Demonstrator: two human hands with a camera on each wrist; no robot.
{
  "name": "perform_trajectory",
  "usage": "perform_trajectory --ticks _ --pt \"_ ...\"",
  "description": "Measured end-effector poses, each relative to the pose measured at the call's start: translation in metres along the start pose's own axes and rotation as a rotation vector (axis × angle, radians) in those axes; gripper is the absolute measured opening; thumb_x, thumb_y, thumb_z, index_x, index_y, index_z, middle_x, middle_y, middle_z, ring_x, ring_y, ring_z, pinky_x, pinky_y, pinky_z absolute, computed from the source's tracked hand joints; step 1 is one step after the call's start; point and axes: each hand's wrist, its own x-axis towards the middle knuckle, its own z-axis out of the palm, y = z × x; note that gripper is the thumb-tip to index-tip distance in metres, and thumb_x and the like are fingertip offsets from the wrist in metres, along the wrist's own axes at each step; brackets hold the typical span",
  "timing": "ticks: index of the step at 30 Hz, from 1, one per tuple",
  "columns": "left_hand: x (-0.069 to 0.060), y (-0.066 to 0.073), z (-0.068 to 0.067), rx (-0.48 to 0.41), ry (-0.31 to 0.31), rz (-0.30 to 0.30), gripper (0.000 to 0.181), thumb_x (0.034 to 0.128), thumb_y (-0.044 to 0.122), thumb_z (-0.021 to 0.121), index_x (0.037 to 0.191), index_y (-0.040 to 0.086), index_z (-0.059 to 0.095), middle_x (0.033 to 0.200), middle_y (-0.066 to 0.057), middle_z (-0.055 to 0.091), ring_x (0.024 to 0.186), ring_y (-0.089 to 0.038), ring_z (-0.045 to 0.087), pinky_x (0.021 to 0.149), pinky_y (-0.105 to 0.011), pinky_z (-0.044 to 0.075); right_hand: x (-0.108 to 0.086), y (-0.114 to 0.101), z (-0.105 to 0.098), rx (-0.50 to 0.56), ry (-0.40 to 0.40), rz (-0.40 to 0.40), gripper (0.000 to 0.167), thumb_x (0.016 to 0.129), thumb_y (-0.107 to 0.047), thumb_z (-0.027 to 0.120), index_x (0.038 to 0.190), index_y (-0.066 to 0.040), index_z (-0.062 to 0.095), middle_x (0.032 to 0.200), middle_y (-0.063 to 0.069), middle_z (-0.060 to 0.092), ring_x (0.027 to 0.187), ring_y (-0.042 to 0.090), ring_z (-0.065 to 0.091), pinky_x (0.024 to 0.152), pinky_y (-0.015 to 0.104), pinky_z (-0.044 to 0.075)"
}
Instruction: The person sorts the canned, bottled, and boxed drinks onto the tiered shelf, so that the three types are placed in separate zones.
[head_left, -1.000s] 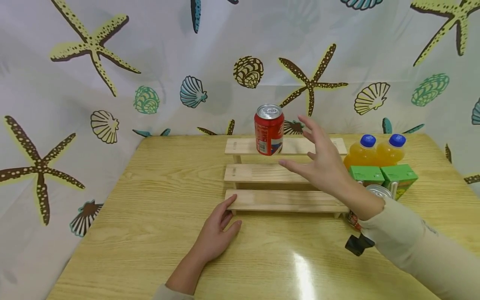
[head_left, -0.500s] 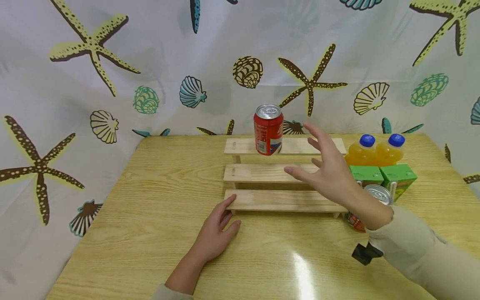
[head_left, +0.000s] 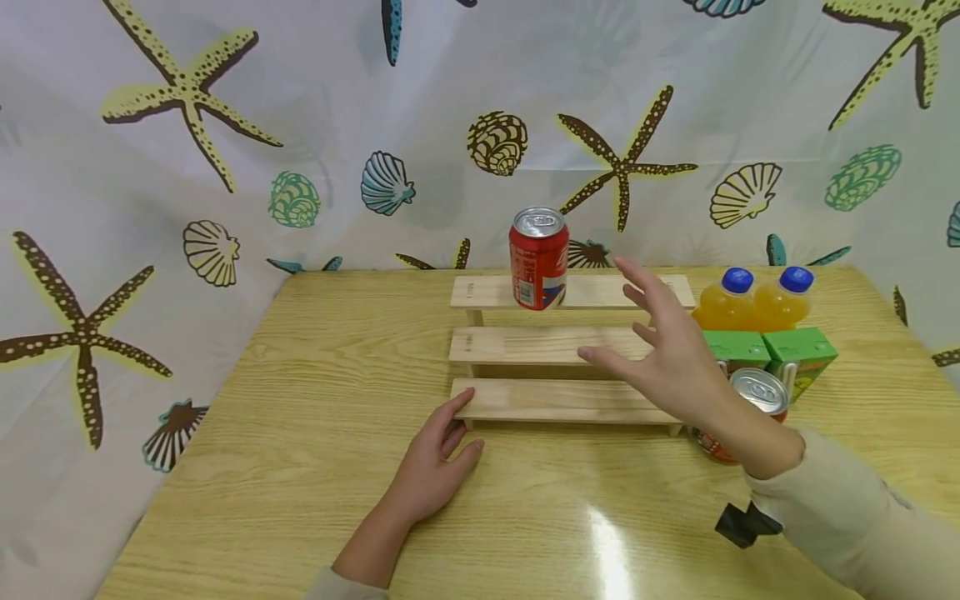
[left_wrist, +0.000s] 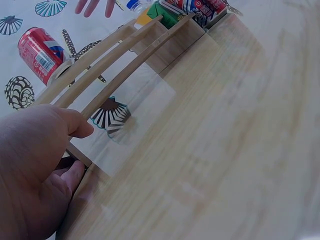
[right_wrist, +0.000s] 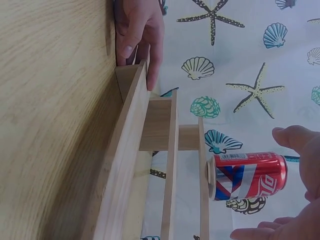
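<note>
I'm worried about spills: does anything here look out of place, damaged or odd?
The red drink can on the wooden rack's top tier looks slightly off: its base reaches the front edge and may overhang a little. It stands upright, though, and no spill shows.

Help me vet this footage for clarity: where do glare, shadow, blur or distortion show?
Head view: white glare on the table in front of the shelf; left wrist: the shelf's boards look bowed, the table's grain blurry; right wrist: dimmer, with shadow on the table beside the shelf, the red can fairly crisp.
</note>
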Motion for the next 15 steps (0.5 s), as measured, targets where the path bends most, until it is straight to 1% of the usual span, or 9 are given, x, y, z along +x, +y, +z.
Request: perform_trajectory --ticks 7,15 --pt "0.001 -0.002 0.0 0.004 -0.001 -0.004 0.065 0.0996 0.013 0.062 0.156 0.023 0.031 0.162 -0.004 0.024 0.15 -0.025 0.03 0.118 -0.022 0.035 -0.008 0.001 0.001 -0.034 0.016 -0.018 0.092 0.083 -0.03 0.083 0.158 -0.025 0.03 0.162 0.005 0.032 0.143 0.037 0.041 0.108 0.063 0.047" --pt "0.002 -0.001 0.0 0.02 -0.001 -0.007 0.065 0.0995 0.013 0.062 0.156 0.024 0.031 0.162 -0.005 0.025 0.148 -0.026 0.032 0.118 -0.022 0.035 -0.016 0.003 -0.002 -0.052 0.004 -0.038 0.087 0.084 -0.025 0.083 0.156 -0.022 0.035 0.159 0.008 0.037 0.143 0.038 0.039 0.108 0.065 0.046"
